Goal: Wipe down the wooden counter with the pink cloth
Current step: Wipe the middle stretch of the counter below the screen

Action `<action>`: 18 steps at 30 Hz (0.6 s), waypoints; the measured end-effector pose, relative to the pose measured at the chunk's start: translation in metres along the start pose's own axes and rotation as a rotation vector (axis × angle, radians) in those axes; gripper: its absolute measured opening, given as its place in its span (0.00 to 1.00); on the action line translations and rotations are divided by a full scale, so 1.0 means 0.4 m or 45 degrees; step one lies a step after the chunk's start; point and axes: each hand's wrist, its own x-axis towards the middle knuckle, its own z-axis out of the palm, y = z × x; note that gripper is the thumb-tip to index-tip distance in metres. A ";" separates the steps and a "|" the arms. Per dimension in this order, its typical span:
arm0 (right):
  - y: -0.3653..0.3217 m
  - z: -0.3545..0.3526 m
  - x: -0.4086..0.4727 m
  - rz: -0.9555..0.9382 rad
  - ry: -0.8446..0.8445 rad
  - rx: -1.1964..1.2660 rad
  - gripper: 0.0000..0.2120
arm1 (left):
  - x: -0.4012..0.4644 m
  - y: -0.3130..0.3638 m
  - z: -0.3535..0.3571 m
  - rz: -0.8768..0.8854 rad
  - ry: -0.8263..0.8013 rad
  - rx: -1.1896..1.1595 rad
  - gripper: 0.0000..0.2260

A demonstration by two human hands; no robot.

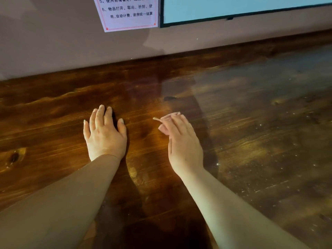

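We see the pink cloth (pixel 166 123) almost wholly tucked beneath our right hand (pixel 181 141): only a crumpled fold and a thin, pointed corner poke out past the fingertips and along the thumb side, toward our left. The right hand lies over it with fingers straight and held close together, and we cannot tell whether the thumb pinches the fabric underneath. Our left hand (pixel 105 133) rests palm down just beside it, apart from the cloth, fingers lightly spread and flat against the wooden surface (pixel 53 112). That surface is dark, glossy stained timber with long flowing grain and a knot near its left edge; to the right of the right hand the finish looks duller, hazy and sprinkled with pale specks. Behind, a plain wall (pixel 45 42) carries a paper notice (pixel 127 13) with a thin red border and printed characters, next to a black-framed screen (pixel 242 8).
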 end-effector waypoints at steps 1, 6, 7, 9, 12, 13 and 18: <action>0.012 -0.005 -0.015 -0.069 -0.012 -0.017 0.24 | -0.001 0.000 -0.001 0.001 0.005 -0.004 0.24; 0.098 -0.050 0.051 0.154 0.071 -0.019 0.23 | 0.003 -0.002 0.006 0.006 0.012 0.004 0.24; 0.090 -0.046 0.057 0.197 0.101 -0.017 0.23 | 0.003 -0.004 0.008 0.007 0.014 0.009 0.24; 0.048 -0.028 0.035 0.214 0.106 0.001 0.22 | 0.002 -0.008 0.010 0.010 0.019 0.014 0.24; 0.016 -0.009 -0.049 -0.004 0.014 0.010 0.24 | 0.003 -0.010 0.011 0.019 0.042 -0.002 0.24; 0.028 -0.014 -0.064 -0.076 -0.002 0.001 0.24 | 0.004 -0.011 0.014 0.020 0.051 -0.009 0.24; 0.117 -0.065 0.014 0.089 0.108 -0.016 0.21 | 0.006 -0.017 0.027 0.031 0.078 -0.013 0.24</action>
